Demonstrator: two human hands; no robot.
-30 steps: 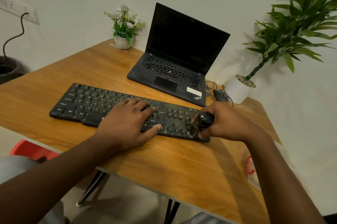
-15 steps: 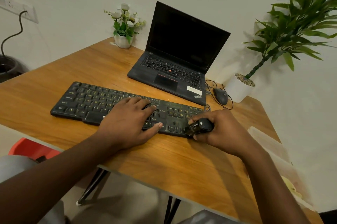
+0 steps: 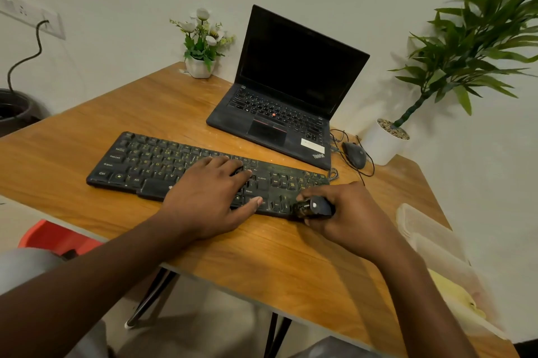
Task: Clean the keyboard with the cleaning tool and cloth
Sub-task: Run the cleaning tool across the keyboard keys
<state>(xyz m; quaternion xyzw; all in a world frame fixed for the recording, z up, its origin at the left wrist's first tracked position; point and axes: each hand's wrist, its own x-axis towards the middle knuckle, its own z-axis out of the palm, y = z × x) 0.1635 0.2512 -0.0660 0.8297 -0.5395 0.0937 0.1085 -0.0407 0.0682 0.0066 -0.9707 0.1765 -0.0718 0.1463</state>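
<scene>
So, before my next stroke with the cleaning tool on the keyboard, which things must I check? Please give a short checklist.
1. Keyboard steadied: ok, the left hand rests flat on its keys.
2. Cleaning tool gripped: ok, the right hand curls round it.
3. Its tip on the keys: cannot tell, it sits at the near right corner.
4. Left keys free: ok, nothing lies on them.
5. Cloth ready: cannot tell, something yellow lies in the plastic container.
</scene>
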